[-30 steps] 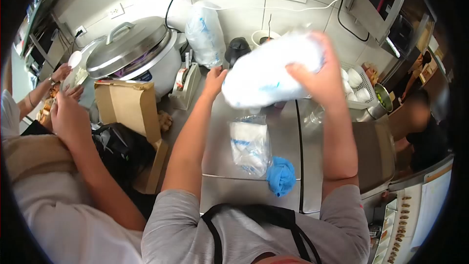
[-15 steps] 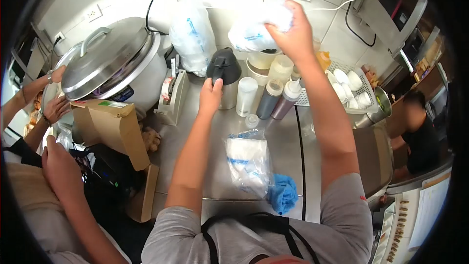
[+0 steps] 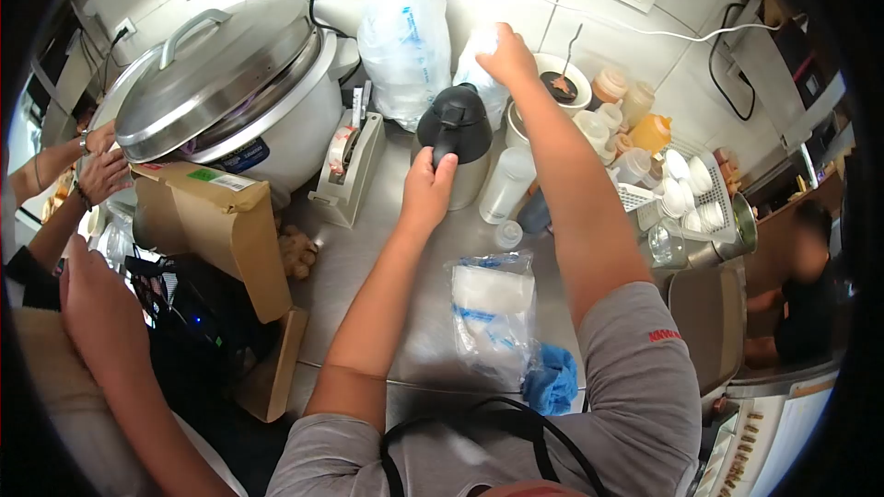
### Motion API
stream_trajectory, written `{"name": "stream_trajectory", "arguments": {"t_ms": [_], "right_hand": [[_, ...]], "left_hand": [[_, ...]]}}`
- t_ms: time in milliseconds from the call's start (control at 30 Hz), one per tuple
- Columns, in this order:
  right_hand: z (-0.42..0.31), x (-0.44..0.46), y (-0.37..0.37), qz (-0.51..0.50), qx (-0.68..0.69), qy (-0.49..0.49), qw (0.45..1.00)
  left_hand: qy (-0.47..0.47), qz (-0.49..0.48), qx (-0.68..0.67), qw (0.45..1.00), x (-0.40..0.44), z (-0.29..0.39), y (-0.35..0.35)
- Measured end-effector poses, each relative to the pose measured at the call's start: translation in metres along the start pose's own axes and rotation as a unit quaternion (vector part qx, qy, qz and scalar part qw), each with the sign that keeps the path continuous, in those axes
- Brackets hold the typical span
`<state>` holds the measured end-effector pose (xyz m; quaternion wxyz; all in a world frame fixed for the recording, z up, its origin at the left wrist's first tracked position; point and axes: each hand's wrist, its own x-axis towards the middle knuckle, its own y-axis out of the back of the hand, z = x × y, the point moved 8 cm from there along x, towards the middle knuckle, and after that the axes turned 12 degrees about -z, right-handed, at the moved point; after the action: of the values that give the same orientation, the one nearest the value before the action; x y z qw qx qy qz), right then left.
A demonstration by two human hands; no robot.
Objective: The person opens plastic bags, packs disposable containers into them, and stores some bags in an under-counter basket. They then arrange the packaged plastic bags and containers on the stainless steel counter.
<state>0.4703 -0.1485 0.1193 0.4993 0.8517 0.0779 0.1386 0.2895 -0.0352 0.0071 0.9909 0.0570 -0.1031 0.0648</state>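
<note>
My left hand point(image 3: 429, 190) is closed around the black handle of a thermos jug point(image 3: 458, 120) with a steel body and black lid. Reaching past the jug, my right hand point(image 3: 509, 57) grips the top of a white plastic bag point(image 3: 473, 63); what the bag contains is unclear. It is now just behind the jug, beside a larger clear bag with blue print point(image 3: 402, 51) against the wall. Right of the jug stands a clear squeeze bottle point(image 3: 506, 186), with a small round lid point(image 3: 507, 236) in front. A clear packet of white items point(image 3: 493, 308) lies nearer me.
A large rice cooker point(image 3: 226, 97), a tape dispenser point(image 3: 348, 170) and an open cardboard box point(image 3: 207, 230) stand left. Sauce bottles point(image 3: 652, 132) and a basket of white cups point(image 3: 727, 198) are at right. A blue cloth point(image 3: 551, 379) lies near me. A co-worker's hands point(image 3: 103, 170) are at far left.
My right hand has carried the white bag left and down, from above the white containers to behind the jug. My left hand stays on the handle. The camera view has shifted.
</note>
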Motion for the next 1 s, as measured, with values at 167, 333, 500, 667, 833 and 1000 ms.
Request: {"name": "stream_trajectory", "arguments": {"t_ms": [167, 333, 500, 667, 833, 1000], "right_hand": [[-0.008, 0.001, 0.007, 0.003, 0.037, -0.006, 0.999], [-0.004, 0.009, 0.034, -0.001, 0.034, 0.061, 0.998], [-0.029, -0.11, 0.102, -0.032, 0.142, 0.202, 0.968], [0.025, -0.245, 0.056, -0.238, 0.38, 0.117, 0.886], [0.126, -0.361, -0.02, -0.252, 0.358, -0.08, 0.895], [0.175, -0.42, -0.077, -0.224, 0.394, -0.132, 0.882]], "left_hand": [[0.005, -0.008, -0.002, 1.0, 0.014, -0.002, -0.006], [-0.005, -0.004, 0.019, 1.0, 0.035, -0.002, -0.012], [-0.067, 0.009, 0.077, 0.995, 0.055, -0.005, -0.017], [-0.028, -0.012, 0.101, 0.994, 0.07, -0.016, -0.023], [0.035, 0.024, 0.255, 0.966, 0.023, -0.038, -0.016], [0.238, -0.021, 0.022, 0.971, -0.098, -0.08, -0.029]]}}
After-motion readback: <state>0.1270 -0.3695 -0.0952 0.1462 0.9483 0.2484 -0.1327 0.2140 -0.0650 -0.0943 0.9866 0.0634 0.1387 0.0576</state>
